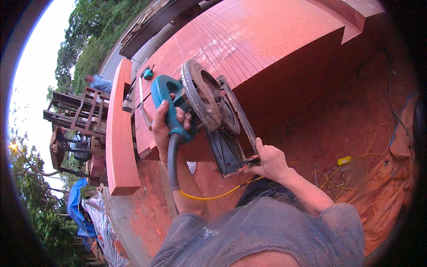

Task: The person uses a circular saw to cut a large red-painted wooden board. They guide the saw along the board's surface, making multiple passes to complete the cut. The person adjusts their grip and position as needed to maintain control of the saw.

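A teal circular saw (163,90) is held up in front of me, tilted, over the near edge of a large reddish wooden slab (187,49). My left hand (163,122) is closed around its rear handle. With my right hand (269,161) I grip the end of the saw's black base plate (238,111), fingers partly hidden behind it. The dusty round blade guard (195,95) faces up between my hands. From the handle a thick black sleeve runs into a yellow cord (218,196) across my front. Several thin parallel cuts line the slab's top.
A thick wooden beam (122,138) stands at the slab's left end, near a teal tape measure (148,72). On the reddish ground at right lie a yellow plug connector (344,160) and an orange tarp (378,204). Another person (101,84) is beyond, near a metal-framed machine (80,115).
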Demonstrator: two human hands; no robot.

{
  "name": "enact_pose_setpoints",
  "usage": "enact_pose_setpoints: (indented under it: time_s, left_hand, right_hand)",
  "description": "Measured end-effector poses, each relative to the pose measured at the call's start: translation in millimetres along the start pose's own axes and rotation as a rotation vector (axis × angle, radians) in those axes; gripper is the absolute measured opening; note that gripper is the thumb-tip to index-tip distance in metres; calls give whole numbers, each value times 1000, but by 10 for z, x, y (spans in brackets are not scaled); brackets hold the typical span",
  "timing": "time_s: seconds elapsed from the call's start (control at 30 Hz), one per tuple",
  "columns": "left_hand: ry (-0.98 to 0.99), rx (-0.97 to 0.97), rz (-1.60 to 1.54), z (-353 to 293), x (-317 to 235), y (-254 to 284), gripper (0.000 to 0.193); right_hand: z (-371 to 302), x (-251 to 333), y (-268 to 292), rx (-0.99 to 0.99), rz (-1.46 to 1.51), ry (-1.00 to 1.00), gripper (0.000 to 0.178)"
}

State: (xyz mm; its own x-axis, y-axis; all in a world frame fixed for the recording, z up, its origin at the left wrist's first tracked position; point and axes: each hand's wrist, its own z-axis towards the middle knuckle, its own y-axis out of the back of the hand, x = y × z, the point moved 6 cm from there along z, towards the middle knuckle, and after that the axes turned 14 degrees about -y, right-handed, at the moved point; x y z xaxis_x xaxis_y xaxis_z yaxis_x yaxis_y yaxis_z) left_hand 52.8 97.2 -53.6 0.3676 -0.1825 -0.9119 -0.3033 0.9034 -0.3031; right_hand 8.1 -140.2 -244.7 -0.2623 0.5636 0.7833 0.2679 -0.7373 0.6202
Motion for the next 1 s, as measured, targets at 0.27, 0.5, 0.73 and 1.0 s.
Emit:
enact_pose_setpoints:
  time_s: [0.27, 0.5, 0.73, 1.0]
  left_hand:
    - [7, 42, -24, 130, 48, 41, 42]
    - [16, 23, -31, 232, 98, 93, 41]
    - [10, 21, -33, 356, 115, 82, 40]
    - [26, 45, -27, 552, 160, 157, 41]
  right_hand:
    - [138, 6, -9, -25, 3, 21, 107]
    - [251, 13, -30, -9, 6, -4, 106]
    - [383, 23, -21, -61, -17, 45, 109]
    - [547, 40, -40, -61, -16, 57, 110]
